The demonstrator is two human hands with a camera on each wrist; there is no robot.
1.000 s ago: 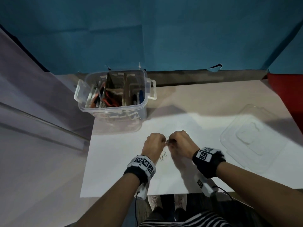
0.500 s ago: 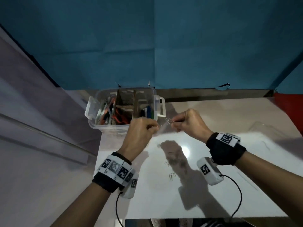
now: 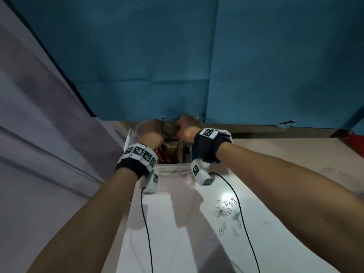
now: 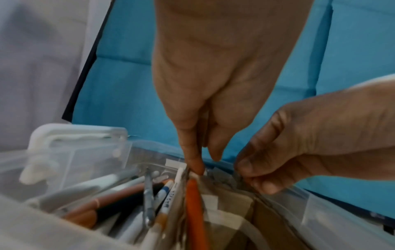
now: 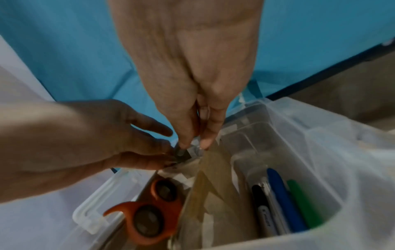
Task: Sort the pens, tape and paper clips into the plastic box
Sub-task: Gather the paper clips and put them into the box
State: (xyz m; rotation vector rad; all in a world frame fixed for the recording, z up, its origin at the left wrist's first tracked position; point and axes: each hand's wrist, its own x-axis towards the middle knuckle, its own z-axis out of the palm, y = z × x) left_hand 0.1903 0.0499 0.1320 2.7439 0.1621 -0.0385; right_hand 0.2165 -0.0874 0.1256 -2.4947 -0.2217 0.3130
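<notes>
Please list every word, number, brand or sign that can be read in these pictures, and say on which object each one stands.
No text can be read with certainty.
White pen: dark blue print, too blurred to read.
Black marker: white print, too blurred to read.
Wristbands: black-and-white square code marks, no letters.
Wrist cameras: the same code marks.

Black wristbands (image 3: 207,148) with white square-code tags, white wrist cameras (image 3: 201,174) trailing thin black cables (image 3: 146,223).

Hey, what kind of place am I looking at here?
Probably a staged recording setup, not a real office: a blue backdrop sheet behind the white tabletop, and marker-tagged wristbands with wired cameras on both arms.
</notes>
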